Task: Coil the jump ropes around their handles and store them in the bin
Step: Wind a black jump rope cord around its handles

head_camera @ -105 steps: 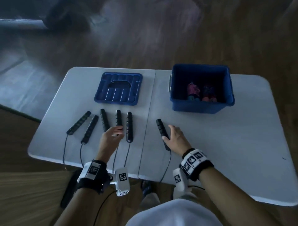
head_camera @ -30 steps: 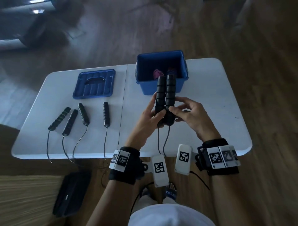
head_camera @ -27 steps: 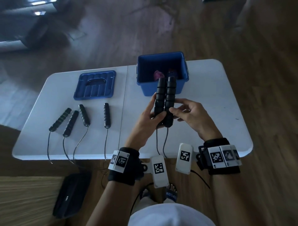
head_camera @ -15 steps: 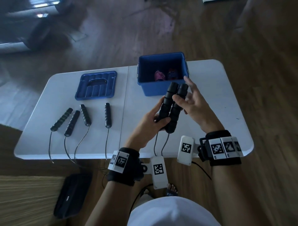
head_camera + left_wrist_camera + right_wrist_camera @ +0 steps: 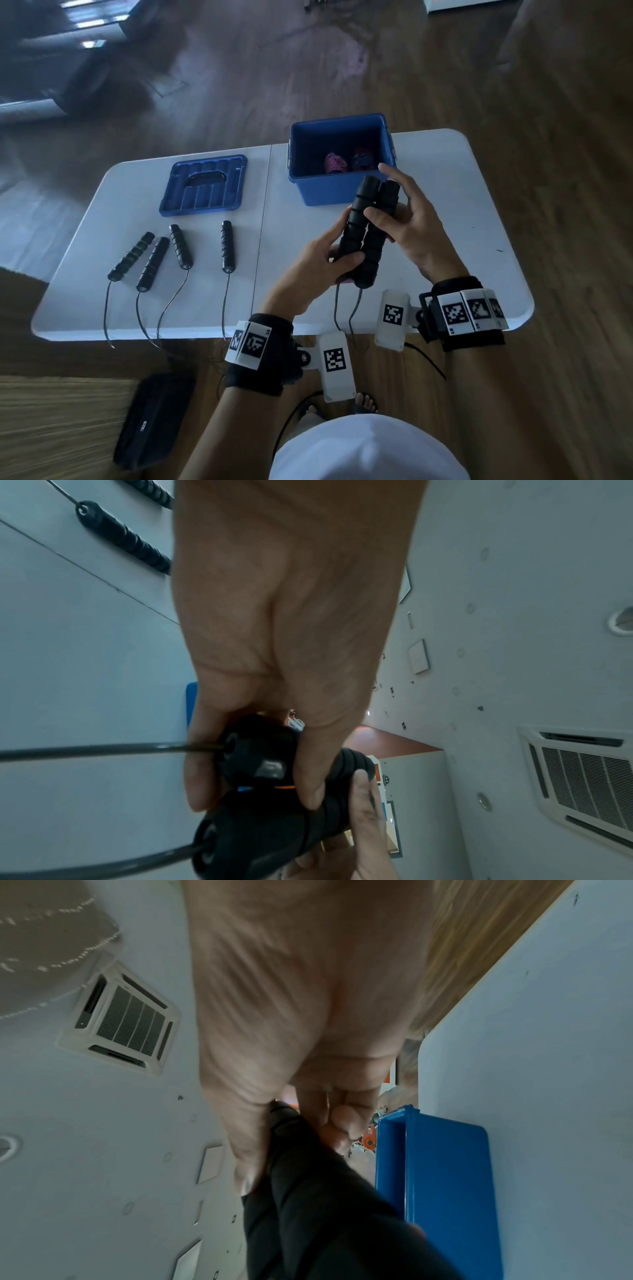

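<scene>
Six black handles, one bin, one lid, one table

Two handles (image 5: 368, 233) are sitting in the hands, four (image 5: 178, 246) are lying at left on the table (image 5: 462, 205); two coiled bundles (image 5: 346, 161) are resting inside the bin (image 5: 329, 192), lid (image 5: 203, 185) lying far left.

Your head view dim, bluish — floor (image 5: 308, 68) glare top left, edges bowed and smeared. Wrist views brighter; right hand (image 5: 308, 1015) motion-blurred, handles (image 5: 325, 1218) soft — close palms fill frame.

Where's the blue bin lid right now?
In the head view the blue bin lid lies flat on the table's far left half, left of the open bin, just beyond the four loose handles.
</scene>
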